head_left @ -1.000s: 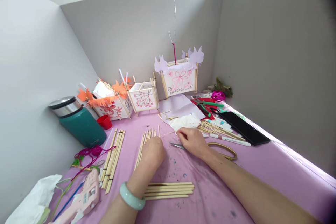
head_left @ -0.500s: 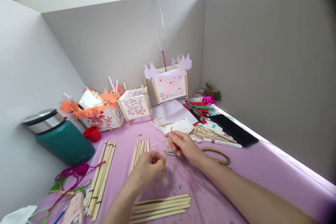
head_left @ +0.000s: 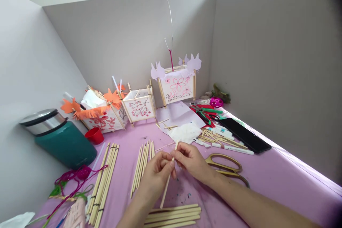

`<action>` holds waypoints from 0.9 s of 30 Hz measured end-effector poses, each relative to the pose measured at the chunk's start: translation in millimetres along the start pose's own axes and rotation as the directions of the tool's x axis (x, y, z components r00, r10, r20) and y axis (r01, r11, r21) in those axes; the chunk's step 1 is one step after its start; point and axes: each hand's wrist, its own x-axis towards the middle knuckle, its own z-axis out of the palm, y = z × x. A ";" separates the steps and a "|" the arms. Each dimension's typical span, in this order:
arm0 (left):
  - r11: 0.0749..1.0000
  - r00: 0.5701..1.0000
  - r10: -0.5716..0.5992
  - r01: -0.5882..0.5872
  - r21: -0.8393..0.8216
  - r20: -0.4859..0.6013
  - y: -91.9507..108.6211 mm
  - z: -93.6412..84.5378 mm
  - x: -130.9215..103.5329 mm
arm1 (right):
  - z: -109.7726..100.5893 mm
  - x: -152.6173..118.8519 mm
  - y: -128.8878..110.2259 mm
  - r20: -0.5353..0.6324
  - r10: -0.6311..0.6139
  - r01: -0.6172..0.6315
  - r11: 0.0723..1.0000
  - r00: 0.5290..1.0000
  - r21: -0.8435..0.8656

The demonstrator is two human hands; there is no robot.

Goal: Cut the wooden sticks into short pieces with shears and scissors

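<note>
A thin, straight, tan wooden stick (head_left: 166, 190) is in both hands, just below the middle of the frame. It leans, with its top end tipped to the right. The left hand (head_left: 157, 171) pinches it between thumb and fingers. The right hand (head_left: 192, 158) is just beside it, with its fingers curled and gripping the same stick near the top. The stick looks bare, and I see nothing fixed to it.

Some things look mostly made. Three boxes of white paper and wooden sticks stand in a row across the middle of the frame, toward the back. One has orange paper trim and red flowers (head_left: 107, 123), one has red blossoms on black branches and no paper trim (head_left: 140, 107), and one has pale purple paper trim and pink flowers (head_left: 177, 87).

Other parts look like they have not been put together. A row of loose thin sticks (head_left: 141, 165) lies just left of the hands. More loose sticks (head_left: 175, 214) lie sideways at the bottom middle. At the lower left are thick sticks with black bands (head_left: 103, 185), lying flat. My guess is that this part of the work is near its start, since none of these sticks make a frame yet. The scissors with gold handles (head_left: 229, 169) lie right of the hands, with no hand holding them.
</note>
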 end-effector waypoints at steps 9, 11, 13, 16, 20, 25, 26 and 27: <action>0.949 0.995 -0.098 0.088 -0.303 -0.016 0.6 -16.8 1.2 | -20.4 4.9 -9.8 -0.070 -0.076 0.041 0.913 0.995 -0.406; 0.937 0.994 -0.094 0.069 -0.343 -0.056 1.5 -18.0 1.2 | -39.9 1.5 -18.9 -0.122 -0.104 0.023 0.843 0.987 -0.537; 0.924 0.992 -0.096 0.058 -0.379 -0.082 2.3 -19.4 1.7 | -62.5 -11.6 -27.5 -0.135 -0.090 -0.017 0.770 0.987 -0.637; 0.901 0.993 -0.093 0.055 -0.429 -0.069 2.2 -22.5 3.5 | -90.9 -46.0 -32.7 -0.092 -0.021 -0.055 0.670 0.996 -0.740; 0.893 0.996 -0.079 0.057 -0.447 -0.029 0.4 -24.8 5.2 | -103.9 -84.6 -24.7 0.034 0.076 -0.006 0.475 0.997 -0.880; 0.900 0.997 -0.052 0.021 -0.435 -0.059 -3.3 -25.1 7.1 | -97.0 -85.5 -26.8 0.040 0.190 -0.058 0.480 0.981 -0.875; 0.903 0.997 -0.044 0.010 -0.430 -0.068 -4.1 -25.6 7.6 | -96.3 -82.0 -30.4 0.043 0.245 -0.088 0.500 0.969 -0.862; 0.905 0.996 -0.036 0.000 -0.425 -0.076 -5.1 -26.3 8.2 | -96.3 -78.1 -34.6 0.049 0.295 -0.122 0.534 0.954 -0.836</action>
